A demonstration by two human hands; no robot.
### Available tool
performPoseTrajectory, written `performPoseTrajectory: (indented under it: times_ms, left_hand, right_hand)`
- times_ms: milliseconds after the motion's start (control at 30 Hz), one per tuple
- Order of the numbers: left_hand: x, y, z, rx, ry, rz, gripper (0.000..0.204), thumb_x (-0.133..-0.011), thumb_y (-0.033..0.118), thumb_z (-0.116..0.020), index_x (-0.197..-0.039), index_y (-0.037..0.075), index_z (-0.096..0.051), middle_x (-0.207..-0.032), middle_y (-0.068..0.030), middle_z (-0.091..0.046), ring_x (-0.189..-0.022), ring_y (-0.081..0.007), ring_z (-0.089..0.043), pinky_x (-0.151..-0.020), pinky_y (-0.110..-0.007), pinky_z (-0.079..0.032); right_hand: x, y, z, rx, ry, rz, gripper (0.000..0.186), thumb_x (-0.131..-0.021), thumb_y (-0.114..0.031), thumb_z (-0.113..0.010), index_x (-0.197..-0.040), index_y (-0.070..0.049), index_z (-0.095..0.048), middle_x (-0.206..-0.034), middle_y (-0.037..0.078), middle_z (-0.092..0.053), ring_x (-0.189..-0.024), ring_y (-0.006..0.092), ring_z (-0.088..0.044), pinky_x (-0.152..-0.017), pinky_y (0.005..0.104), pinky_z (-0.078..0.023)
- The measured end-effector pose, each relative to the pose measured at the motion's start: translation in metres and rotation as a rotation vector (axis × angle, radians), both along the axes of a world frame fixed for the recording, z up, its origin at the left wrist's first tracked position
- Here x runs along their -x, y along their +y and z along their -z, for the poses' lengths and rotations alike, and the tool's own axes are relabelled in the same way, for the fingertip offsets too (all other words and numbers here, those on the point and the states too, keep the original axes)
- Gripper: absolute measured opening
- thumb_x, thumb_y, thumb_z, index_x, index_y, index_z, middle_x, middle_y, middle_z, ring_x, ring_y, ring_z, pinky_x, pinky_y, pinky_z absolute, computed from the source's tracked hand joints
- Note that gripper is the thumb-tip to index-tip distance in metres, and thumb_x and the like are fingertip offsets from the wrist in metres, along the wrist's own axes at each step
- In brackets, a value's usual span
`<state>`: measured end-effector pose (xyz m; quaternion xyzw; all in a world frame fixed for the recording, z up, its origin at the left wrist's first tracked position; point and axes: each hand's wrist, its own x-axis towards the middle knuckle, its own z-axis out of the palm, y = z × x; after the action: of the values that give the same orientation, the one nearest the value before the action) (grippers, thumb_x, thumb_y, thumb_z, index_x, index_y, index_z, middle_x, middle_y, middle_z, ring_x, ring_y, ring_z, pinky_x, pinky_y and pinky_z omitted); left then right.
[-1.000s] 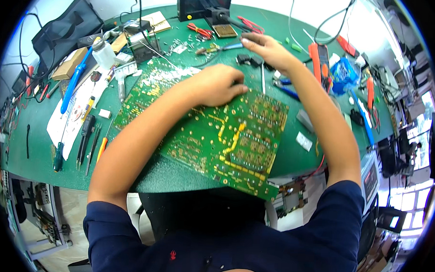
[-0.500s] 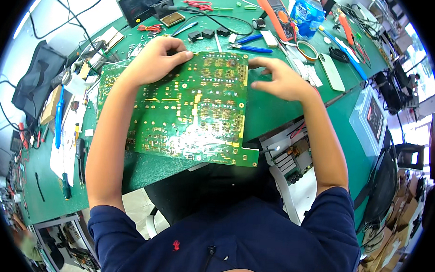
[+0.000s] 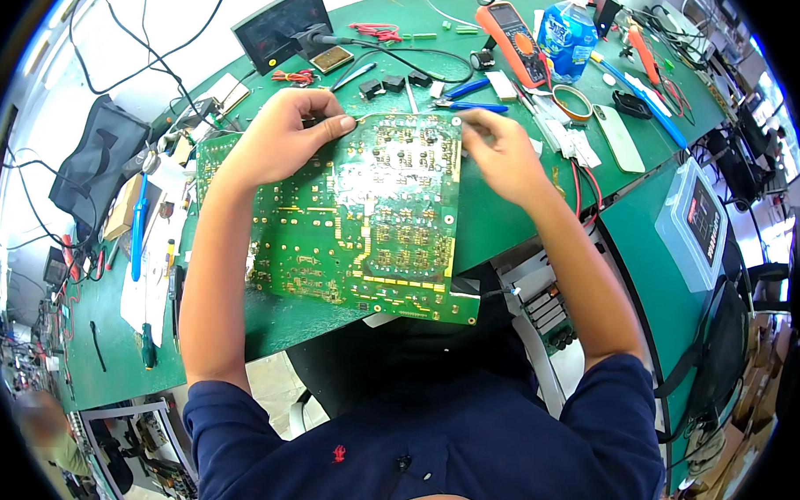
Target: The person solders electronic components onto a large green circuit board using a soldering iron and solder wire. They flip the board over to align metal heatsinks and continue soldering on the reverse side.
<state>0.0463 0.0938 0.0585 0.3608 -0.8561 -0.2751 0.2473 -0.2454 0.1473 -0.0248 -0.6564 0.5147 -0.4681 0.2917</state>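
A large green circuit board (image 3: 366,222) with gold traces lies solder side up on the green bench mat, its near edge hanging over the bench front. My left hand (image 3: 285,136) grips the board's far left corner, fingers curled over the top edge. At the far right corner my right hand (image 3: 500,152) pinches the same edge. A second green board (image 3: 211,155) peeks out from under my left forearm.
Behind the board lie small black parts (image 3: 393,82), blue-handled pliers (image 3: 463,95), an orange multimeter (image 3: 513,38), a water bottle (image 3: 566,31) and a tape roll (image 3: 571,102). A dark screen (image 3: 280,30) stands at the back. A blue tool (image 3: 139,228) lies left, a clear plastic box (image 3: 696,221) right.
The view has shifted, so the board sits more centred. Both hands have closed in on the board's far corners, and the right hand has moved up from the right edge to the top corner.
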Motion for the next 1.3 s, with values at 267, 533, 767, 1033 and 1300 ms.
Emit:
performPoseTrajectory:
  times_ms: [267, 533, 767, 1033, 1300]
  left_hand:
    - [0.003, 0.001, 0.0, 0.022, -0.099, -0.065, 0.029, -0.1, 0.024, -0.068, -0.089, -0.002, -0.065, -0.078, 0.0012, -0.058, -0.077, -0.0076, -0.05, -0.071, -0.027, -0.044]
    - [-0.005, 0.004, -0.015, 0.007, -0.03, 0.015, 0.029, -0.099, 0.023, -0.069, -0.086, -0.002, -0.067, -0.074, 0.0003, -0.058, -0.076, -0.0091, -0.051, -0.072, -0.029, -0.045]
    - [-0.004, 0.009, -0.019, 0.047, -0.119, 0.038, 0.032, -0.103, 0.026, -0.065, -0.09, -0.004, -0.065, -0.077, 0.0, -0.059, -0.076, -0.0086, -0.05, -0.072, -0.028, -0.044]
    - [-0.004, 0.013, -0.02, 0.032, -0.152, -0.037, 0.032, -0.103, 0.026, -0.065, -0.087, -0.002, -0.065, -0.073, -0.0003, -0.058, -0.073, -0.0083, -0.049, -0.067, -0.029, -0.043]
    - [-0.005, 0.018, -0.019, 0.132, 0.01, 0.037, 0.03, -0.088, 0.023, -0.082, -0.077, 0.0, -0.066, -0.062, 0.0002, -0.056, -0.062, -0.0066, -0.049, -0.057, -0.028, -0.04]
  right_hand:
    - [-0.017, 0.042, 0.002, -0.047, -0.313, -0.174, 0.051, -0.112, -0.043, -0.044, -0.119, 0.003, -0.066, -0.091, 0.001, -0.062, -0.084, 0.0096, -0.052, -0.081, 0.0269, -0.045]
    - [0.002, 0.019, 0.021, 0.188, 0.473, 0.036, 0.057, -0.089, -0.031, -0.077, -0.136, -0.005, -0.059, -0.133, 0.018, -0.061, -0.127, 0.0392, -0.054, -0.108, 0.0474, -0.045]
    - [0.002, -0.007, 0.017, 0.23, 0.852, 0.11, 0.043, -0.087, -0.022, -0.074, -0.127, -0.007, -0.066, -0.132, 0.018, -0.061, -0.126, 0.0384, -0.055, -0.105, 0.046, -0.048]
    - [-0.014, 0.051, -0.005, -0.194, -0.671, -0.382, 0.047, -0.109, -0.035, -0.055, -0.132, 0.005, -0.061, -0.121, 0.01, -0.07, -0.107, 0.0173, -0.066, -0.1, 0.0346, -0.051]
    - [-0.039, 0.062, -0.027, -0.252, -0.592, -0.279, 0.041, -0.098, -0.009, -0.071, -0.135, 0.004, -0.058, -0.122, 0.012, -0.07, -0.108, 0.0141, -0.066, -0.097, 0.0306, -0.052]
